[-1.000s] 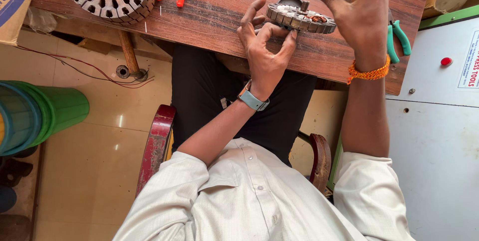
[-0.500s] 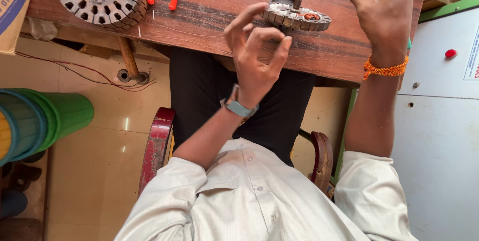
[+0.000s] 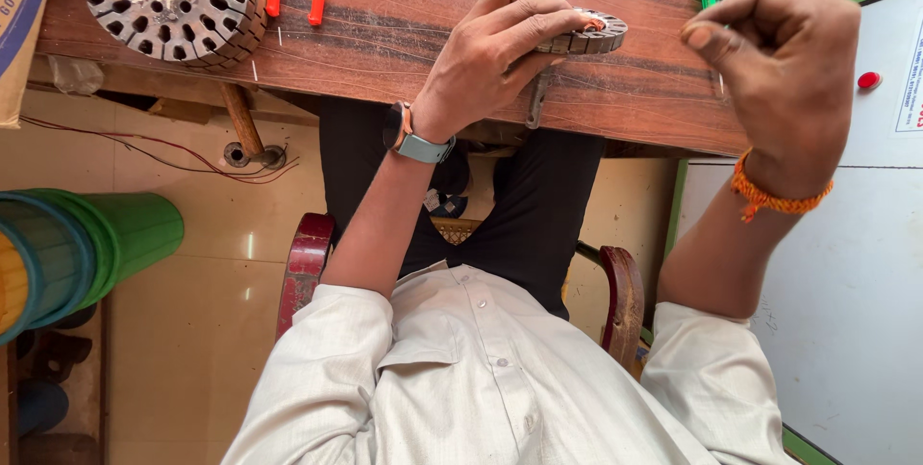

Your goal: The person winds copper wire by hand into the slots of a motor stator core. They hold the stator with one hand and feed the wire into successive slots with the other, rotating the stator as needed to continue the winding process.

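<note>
My left hand (image 3: 495, 61) clamps the small slotted ring (image 3: 586, 37) flat on the desk (image 3: 404, 32), while my right hand (image 3: 784, 71), grip pinched narrow on something too thin to make out, hovers off to its right.

Person wears an off-white collared button-front cotton shirt (image 3: 481, 378), sleeves rolled above the elbows, small buttons down the placket. Black trousers (image 3: 538, 205) at 12 o'clock of the shirt. Left hand (image 3: 490, 56): wrist carries a dark-faced watch on a pale grey-blue strap (image 3: 415, 138). Right hand (image 3: 784, 66): wrist carries an orange knotted thread band (image 3: 774, 198).
</note>
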The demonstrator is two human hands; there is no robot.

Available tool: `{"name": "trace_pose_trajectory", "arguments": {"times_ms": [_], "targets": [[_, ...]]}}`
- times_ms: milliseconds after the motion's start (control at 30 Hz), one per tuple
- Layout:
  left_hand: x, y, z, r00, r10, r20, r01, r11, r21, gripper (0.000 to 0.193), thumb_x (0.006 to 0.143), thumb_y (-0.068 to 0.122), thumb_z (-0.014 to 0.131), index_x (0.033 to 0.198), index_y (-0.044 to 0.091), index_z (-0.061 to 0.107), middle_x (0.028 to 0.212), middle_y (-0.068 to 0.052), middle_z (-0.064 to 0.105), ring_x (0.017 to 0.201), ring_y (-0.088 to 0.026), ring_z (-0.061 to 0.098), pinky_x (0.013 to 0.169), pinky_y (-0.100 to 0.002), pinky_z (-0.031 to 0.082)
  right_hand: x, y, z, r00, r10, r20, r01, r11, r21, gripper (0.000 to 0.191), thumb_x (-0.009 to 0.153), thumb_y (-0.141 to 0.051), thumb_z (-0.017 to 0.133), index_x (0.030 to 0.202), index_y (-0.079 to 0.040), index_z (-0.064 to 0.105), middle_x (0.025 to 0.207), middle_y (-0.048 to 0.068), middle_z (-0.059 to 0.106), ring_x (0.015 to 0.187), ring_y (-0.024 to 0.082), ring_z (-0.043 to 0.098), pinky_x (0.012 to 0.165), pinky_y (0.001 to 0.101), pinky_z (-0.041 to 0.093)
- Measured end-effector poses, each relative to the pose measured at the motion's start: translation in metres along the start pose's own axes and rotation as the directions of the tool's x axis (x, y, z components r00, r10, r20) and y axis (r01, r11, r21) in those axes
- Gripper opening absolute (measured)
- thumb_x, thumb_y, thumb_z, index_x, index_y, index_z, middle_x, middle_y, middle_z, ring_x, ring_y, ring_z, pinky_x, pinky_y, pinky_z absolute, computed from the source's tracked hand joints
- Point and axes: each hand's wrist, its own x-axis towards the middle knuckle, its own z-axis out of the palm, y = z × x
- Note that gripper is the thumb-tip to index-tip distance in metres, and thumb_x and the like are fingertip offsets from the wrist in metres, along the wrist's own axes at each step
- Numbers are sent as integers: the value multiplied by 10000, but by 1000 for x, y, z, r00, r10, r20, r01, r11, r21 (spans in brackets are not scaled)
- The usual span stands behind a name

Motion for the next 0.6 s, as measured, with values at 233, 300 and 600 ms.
{"name": "trace_pose_trajectory", "arguments": {"times_ms": [233, 300, 600], "targets": [[1, -7, -3, 998, -3, 67, 6, 999, -47, 503, 955, 142, 823, 1415, 179, 624, 1332, -32, 660, 1144, -253, 572, 1034, -371, 558, -27, -12, 18, 992, 111, 63, -116, 989, 87, 80, 935, -9, 737, 969, 34, 679, 842, -19, 686, 715, -24, 568, 607, 149, 438], [1, -8, -4, 997, -1, 81, 5, 999, -50, 517, 955, 137, 818, 1429, 179, 616, 1341, -39, 650, 1156, -257, 564, 1036, -374, 557, -35, -14, 24, 990, 117, 76, -119, 993, 21, 60, 929, 18, 740, 967, 33, 696, 770, -18, 642, 663, -13, 512, 562, 169, 390], [4, -11, -7, 994, 54, 94, -50, 998, -48, 506, 924, 129, 837, 1391, 189, 650, 1327, 2, 664, 1051, -241, 546, 987, -354, 563, -55, -10, 55, 999, 49, 13, -49, 998, 24, 51, 970, 85, 727, 995, 54, 695, 811, 8, 650, 717, 4, 516, 615, 177, 406]]}}
